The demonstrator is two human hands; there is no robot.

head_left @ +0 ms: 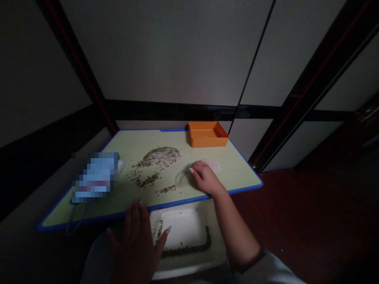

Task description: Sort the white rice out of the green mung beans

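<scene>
My left hand (139, 236) is open, with fingers spread, by the front edge of the small table (118, 205), close to the left side of a white tray (183, 225). Small dark green grains lie along the tray's front and right sides. Low over the tabletop, my right hand (203, 177) is closed with curled fingers. A faint, clear curved shape shows at its left; I cannot make out what it is. Beside the hand lies a small pile of white grains (212, 164). Farther left spreads a mixed pile of green and white grains (162, 156), with smaller scatterings of grains (146, 179) in front.
An orange open box (209, 141) stands at the table's back right. On the left lies a blurred-out blue item (96, 177) with a thin cord hanging over the front edge. Cabinet panels (177, 51) rise behind the table, and dark reddish floor (281, 213) shows at right.
</scene>
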